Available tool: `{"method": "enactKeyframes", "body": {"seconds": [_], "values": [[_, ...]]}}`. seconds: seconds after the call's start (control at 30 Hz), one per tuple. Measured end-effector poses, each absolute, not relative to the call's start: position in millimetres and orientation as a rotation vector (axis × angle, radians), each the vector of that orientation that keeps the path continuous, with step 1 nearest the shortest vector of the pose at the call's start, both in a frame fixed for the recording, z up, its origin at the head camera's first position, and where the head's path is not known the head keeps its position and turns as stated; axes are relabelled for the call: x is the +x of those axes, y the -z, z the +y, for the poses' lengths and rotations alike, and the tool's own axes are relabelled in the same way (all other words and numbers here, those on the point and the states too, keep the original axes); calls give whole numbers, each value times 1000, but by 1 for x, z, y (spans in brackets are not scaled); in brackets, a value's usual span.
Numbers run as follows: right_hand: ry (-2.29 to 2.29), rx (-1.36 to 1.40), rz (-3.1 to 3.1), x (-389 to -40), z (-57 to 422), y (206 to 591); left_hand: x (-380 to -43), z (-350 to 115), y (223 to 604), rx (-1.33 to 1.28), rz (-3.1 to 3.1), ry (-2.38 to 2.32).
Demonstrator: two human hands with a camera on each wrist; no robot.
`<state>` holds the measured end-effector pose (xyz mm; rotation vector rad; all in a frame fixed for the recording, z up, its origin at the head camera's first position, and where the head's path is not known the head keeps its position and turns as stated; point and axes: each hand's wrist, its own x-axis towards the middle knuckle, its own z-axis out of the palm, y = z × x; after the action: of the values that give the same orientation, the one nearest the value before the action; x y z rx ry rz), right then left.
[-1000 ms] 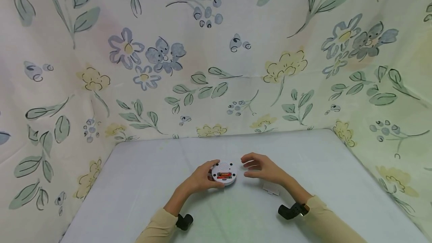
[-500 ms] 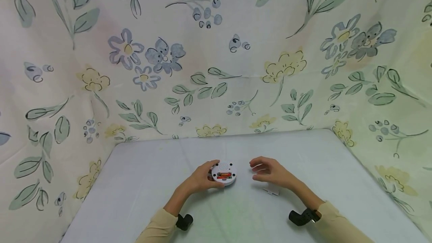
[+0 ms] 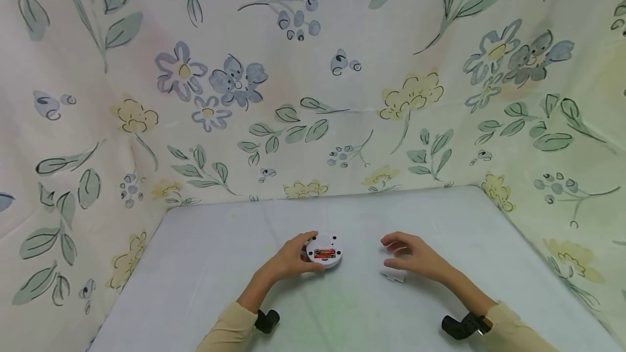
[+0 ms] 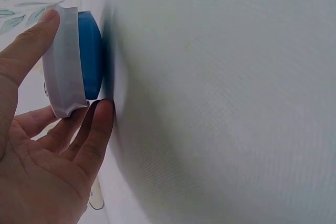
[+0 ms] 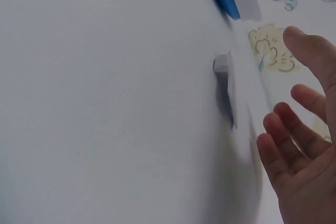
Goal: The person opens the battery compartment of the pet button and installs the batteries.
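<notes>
A round white device [image 3: 324, 242] lies with its underside up, showing small speaker holes, black feet and an uncovered compartment with red batteries [image 3: 325, 254]. My left hand [image 3: 288, 258] grips it by the rim, thumb on the near side and fingers round the far side. The left wrist view shows its white body [image 4: 65, 69] and a blue part [image 4: 91, 56] facing the table. My right hand [image 3: 415, 256] hovers with loosely bent fingers and holds nothing. Just below it lies a small white battery cover [image 3: 394, 277], partly hidden in the head view; the right wrist view shows the cover [image 5: 224, 66] beside the fingers.
A white cloth covers the table [image 3: 220, 243]. A floral curtain [image 3: 303, 80] hangs behind the table and along both sides. Black wrist cameras [image 3: 268, 321] are strapped to both forearms.
My right hand has moved away from the device, to the right and slightly nearer, and is now above the battery cover. The left hand and the device have stayed in place.
</notes>
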<state>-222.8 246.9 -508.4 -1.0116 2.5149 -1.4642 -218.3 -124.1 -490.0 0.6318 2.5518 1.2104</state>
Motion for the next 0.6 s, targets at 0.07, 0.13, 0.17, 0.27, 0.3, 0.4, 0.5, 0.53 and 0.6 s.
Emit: {"method": "enactKeyframes", "body": {"seconds": [0.07,0.13,0.17,0.27,0.3,0.4,0.5,0.53,0.6], "values": [[1446,-1009,2549,-219,251,508,-218,-125,490,640,2547,-1218],[1413,-1006,2584,-216,255,508,-218,-125,489,647,2545,-1222],[1392,-1002,2601,-215,256,508,-218,-125,489,650,2546,-1223],[1336,-978,2658,-210,259,510,-218,-126,489,652,2547,-1220],[1324,-967,2674,-208,259,511,-218,-126,488,650,2548,-1217],[1315,-949,2708,-204,260,515,-217,-125,488,656,2545,-1219],[1309,-961,2732,-200,260,519,-217,-125,488,652,2538,-1226],[1302,-967,2740,-199,260,520,-217,-125,488,653,2537,-1228],[1287,-978,2753,-197,259,522,-218,-125,488,642,2538,-1224]]}}
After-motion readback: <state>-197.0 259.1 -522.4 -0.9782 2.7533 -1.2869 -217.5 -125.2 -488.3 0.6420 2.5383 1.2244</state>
